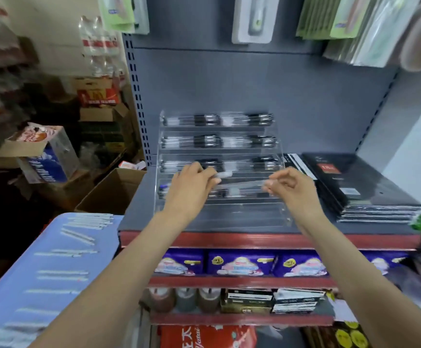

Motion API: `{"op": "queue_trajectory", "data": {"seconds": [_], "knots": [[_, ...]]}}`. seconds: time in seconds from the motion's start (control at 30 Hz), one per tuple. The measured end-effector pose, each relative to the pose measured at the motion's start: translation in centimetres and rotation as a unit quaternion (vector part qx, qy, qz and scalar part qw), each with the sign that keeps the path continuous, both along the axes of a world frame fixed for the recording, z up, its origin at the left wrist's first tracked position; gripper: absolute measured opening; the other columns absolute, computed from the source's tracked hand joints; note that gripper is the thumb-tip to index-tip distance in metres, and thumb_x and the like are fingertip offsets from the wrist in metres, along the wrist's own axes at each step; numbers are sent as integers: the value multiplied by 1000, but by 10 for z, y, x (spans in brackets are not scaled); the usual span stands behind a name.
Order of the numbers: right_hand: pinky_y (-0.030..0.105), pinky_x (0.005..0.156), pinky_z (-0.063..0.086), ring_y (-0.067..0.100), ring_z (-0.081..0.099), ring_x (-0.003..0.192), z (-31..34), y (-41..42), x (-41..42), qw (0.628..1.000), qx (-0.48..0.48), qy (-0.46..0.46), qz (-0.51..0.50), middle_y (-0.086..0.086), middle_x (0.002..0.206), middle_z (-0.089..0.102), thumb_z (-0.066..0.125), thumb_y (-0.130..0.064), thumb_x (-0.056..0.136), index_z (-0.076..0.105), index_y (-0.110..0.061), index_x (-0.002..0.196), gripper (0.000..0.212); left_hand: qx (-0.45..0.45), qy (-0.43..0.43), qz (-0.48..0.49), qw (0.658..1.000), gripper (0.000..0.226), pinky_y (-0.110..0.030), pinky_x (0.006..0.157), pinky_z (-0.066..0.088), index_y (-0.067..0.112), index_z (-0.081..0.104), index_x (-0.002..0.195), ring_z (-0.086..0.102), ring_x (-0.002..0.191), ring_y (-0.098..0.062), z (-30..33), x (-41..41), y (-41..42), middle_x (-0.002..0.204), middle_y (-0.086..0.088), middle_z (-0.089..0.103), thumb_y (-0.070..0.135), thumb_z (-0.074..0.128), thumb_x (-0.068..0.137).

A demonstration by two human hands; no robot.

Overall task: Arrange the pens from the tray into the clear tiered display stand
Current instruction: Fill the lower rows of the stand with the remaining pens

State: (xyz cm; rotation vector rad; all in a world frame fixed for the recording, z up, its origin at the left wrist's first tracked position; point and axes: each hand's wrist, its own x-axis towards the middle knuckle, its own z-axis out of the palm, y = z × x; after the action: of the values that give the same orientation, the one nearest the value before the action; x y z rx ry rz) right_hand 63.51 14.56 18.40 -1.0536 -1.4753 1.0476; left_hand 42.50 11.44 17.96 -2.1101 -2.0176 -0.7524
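Loose pens (76,234) lie on the blue tray (16,292) at the left. Over the stand's (219,151) fourth tier, the left hand (192,187) pinches one end of a clear pen (242,183). The right hand (292,187) pinches the other end. Upper tiers hold pens.

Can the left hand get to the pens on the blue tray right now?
Probably not yet: the left hand and right hand both hold a clear pen at the stand. The path to the tray looks unobstructed.
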Motion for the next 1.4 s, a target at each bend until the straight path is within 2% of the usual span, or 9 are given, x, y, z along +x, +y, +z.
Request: {"op": "queue_trajectory", "data": {"seconds": [0.13,0.23,0.37,0.5,0.63,0.73,0.83,1.07,1.4], "knots": [[25,73,55,14,68,67,-13,27,27,999,-6,-3,-32,8,76,68,63,-1,85,59,-7,86,8,-32,-4,19,999,38,-35,86,34,23,45,135,43,108,-25,1,20,7,108,-6,47,29,30,101],[23,71,57,12,68,67,-19,44,31,999,-6,-31,-23,9,78,66,60,2,87,59,-7,86,8,-52,-26,-4,998,42,-37,90,36,22,37,142,42,108,-26,-1,23,11,104,-4,42,22,31,101],[10,71,44,13,60,80,-21,61,36,968,83,-237,-22,3,91,66,59,-3,88,66,-8,94,11,-37,-72,-45,996,37,-33,86,39,16,46,136,45,97,-21,-2,25,13,96,1,42,15,39,99],[15,78,38,9,55,84,-24,67,37,918,181,-353,-7,4,97,68,61,-6,87,70,-8,97,14,-21,-167,-51,984,21,-28,91,43,12,57,114,52,100,-17,-4,29,20,103,0,56,9,48,95],[26,89,42,22,51,111,-29,69,36,882,200,-427,-8,9,113,62,56,-6,90,69,-7,106,20,-37,-165,-68,983,23,-12,91,35,10,60,112,51,99,-10,-8,33,26,109,-2,54,3,48,93],[17,93,34,21,49,113,-33,65,39,905,203,-371,-43,7,117,57,61,-6,88,66,-9,112,25,-42,-156,-76,984,23,-5,87,34,10,63,110,51,94,-8,-9,35,32,102,1,53,2,52,92],[23,93,41,17,53,107,-36,64,46,946,135,-288,-66,5,119,55,65,-10,86,57,-13,124,39,-59,-145,-82,984,17,-3,80,34,10,63,105,50,89,-6,-9,41,39,98,4,54,3,55,91],[26,90,46,10,57,98,-40,66,52,982,11,-187,27,-6,108,57,62,-8,87,46,-15,135,51,-93,-131,-65,985,18,-34,93,49,12,66,106,60,99,-17,-10,63,65,106,-4,65,9,55,92],[20,87,44,7,57,99,-47,70,52,982,20,-186,21,-4,113,58,58,-2,89,46,-18,136,51,-87,-124,-95,984,18,-12,77,36,13,70,103,50,82,-8,-17,73,71,95,0,59,8,58,91]]}}
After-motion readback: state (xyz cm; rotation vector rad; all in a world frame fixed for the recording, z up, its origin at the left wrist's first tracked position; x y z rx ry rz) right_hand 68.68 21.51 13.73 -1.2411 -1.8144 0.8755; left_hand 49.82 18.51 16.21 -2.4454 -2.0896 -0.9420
